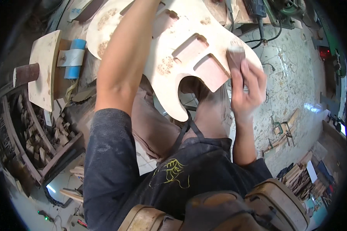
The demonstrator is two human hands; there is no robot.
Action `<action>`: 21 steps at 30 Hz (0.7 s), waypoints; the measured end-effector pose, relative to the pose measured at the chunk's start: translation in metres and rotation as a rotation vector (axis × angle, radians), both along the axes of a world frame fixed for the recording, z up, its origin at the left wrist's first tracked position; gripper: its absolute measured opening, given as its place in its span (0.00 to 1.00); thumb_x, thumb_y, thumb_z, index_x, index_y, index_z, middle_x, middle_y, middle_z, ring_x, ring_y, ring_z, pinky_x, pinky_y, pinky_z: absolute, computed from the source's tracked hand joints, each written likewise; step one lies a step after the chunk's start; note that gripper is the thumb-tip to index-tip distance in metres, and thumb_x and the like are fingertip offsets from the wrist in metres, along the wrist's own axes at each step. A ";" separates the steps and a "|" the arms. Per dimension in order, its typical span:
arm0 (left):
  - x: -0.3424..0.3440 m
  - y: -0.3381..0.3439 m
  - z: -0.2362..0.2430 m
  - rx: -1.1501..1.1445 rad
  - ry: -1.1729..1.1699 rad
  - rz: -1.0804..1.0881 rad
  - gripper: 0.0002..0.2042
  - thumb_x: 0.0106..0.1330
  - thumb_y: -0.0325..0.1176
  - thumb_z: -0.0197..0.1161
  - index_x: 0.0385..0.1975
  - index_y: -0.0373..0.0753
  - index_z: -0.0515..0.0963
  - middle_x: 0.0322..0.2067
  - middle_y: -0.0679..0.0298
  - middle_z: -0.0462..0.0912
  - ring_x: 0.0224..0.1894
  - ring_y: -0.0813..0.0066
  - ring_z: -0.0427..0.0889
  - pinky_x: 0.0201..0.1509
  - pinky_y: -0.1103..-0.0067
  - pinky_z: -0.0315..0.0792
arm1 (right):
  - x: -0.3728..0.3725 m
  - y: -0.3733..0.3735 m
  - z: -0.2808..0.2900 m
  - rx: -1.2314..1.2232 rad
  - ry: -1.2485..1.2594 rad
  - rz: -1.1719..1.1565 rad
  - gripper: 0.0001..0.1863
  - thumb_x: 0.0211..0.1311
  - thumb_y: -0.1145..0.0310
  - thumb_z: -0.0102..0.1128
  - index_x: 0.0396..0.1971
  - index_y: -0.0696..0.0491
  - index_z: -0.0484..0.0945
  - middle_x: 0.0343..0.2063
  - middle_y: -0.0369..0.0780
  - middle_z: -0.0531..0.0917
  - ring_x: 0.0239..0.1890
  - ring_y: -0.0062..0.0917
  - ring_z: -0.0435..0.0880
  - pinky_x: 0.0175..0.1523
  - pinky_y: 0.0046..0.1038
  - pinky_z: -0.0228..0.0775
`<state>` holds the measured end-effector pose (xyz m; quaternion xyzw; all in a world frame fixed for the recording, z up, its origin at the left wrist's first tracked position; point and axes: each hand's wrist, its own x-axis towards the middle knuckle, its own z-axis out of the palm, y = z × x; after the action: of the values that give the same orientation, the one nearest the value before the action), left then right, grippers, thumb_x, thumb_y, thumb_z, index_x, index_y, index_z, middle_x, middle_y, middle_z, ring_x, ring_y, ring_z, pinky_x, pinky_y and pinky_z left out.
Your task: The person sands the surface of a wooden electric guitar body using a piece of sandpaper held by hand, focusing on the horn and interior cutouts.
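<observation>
A pale wooden electric guitar body [169,84] with burl-like speckled patches and several routed cavities lies in front of me, its pointed horn toward my lap. My right hand [248,86] grips a small brown sanding block [235,58], which looks wrapped in sandpaper, against the body's right edge. My left forearm [125,54] crosses over the body and runs out of the top of the picture. The left hand itself is out of sight.
Left of the body stands a pale board [44,73] with a brown sandpaper roll [26,74] and a blue cylinder [75,57]. A corded power tool [255,8] sits at the upper right. Wood offcuts [42,142] fill a rack at left; clamps [283,131] lie on the floor at right.
</observation>
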<state>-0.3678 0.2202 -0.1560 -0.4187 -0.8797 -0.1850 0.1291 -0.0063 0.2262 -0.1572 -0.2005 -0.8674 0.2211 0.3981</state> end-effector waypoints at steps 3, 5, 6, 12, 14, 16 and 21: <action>-0.012 -0.005 0.003 0.023 0.032 0.020 0.21 0.62 0.54 0.59 0.45 0.46 0.86 0.45 0.51 0.88 0.51 0.52 0.85 0.56 0.61 0.78 | 0.009 0.001 -0.002 -0.030 -0.005 0.048 0.16 0.57 0.81 0.73 0.47 0.59 0.86 0.44 0.44 0.85 0.44 0.34 0.85 0.50 0.31 0.78; -0.013 -0.006 -0.002 -0.016 -0.054 -0.026 0.21 0.62 0.54 0.59 0.45 0.46 0.86 0.46 0.51 0.88 0.52 0.52 0.85 0.56 0.61 0.78 | -0.018 -0.001 0.013 -0.122 0.001 0.010 0.16 0.57 0.81 0.73 0.46 0.59 0.86 0.43 0.44 0.85 0.44 0.35 0.85 0.50 0.30 0.78; -0.013 -0.004 -0.001 -0.030 -0.092 -0.008 0.21 0.62 0.54 0.60 0.45 0.46 0.86 0.47 0.51 0.87 0.52 0.52 0.85 0.57 0.61 0.77 | -0.024 -0.001 0.016 -0.166 0.031 0.005 0.16 0.57 0.80 0.73 0.46 0.58 0.86 0.43 0.44 0.85 0.44 0.35 0.85 0.50 0.30 0.78; -0.017 -0.005 -0.002 0.011 -0.068 0.080 0.24 0.60 0.55 0.62 0.49 0.46 0.86 0.50 0.51 0.87 0.56 0.52 0.83 0.60 0.61 0.75 | -0.008 0.005 0.003 0.063 0.004 0.056 0.16 0.57 0.79 0.74 0.46 0.58 0.86 0.44 0.44 0.85 0.43 0.35 0.85 0.47 0.30 0.78; -0.014 -0.003 -0.002 -0.006 -0.052 0.078 0.25 0.59 0.55 0.62 0.49 0.46 0.86 0.50 0.52 0.87 0.56 0.52 0.83 0.60 0.60 0.75 | -0.017 0.002 0.007 -0.049 0.025 0.010 0.16 0.57 0.80 0.73 0.46 0.58 0.86 0.43 0.45 0.85 0.44 0.36 0.85 0.49 0.31 0.78; -0.005 0.002 0.000 -0.026 -0.027 0.081 0.26 0.58 0.56 0.64 0.49 0.44 0.86 0.52 0.53 0.86 0.57 0.53 0.82 0.61 0.60 0.75 | 0.002 -0.001 -0.008 -0.081 0.049 -0.009 0.16 0.57 0.79 0.73 0.47 0.57 0.86 0.42 0.44 0.85 0.44 0.36 0.85 0.50 0.32 0.77; -0.010 -0.004 0.004 -0.013 -0.056 0.099 0.25 0.57 0.55 0.65 0.48 0.44 0.85 0.53 0.52 0.85 0.56 0.53 0.83 0.59 0.60 0.76 | -0.023 0.005 0.012 -0.115 0.029 0.028 0.17 0.57 0.82 0.73 0.47 0.59 0.86 0.43 0.44 0.85 0.46 0.37 0.85 0.54 0.33 0.77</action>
<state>-0.3781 0.2158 -0.1516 -0.3702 -0.9037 -0.1845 0.1106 -0.0290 0.2317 -0.1455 -0.2076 -0.8501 0.2792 0.3953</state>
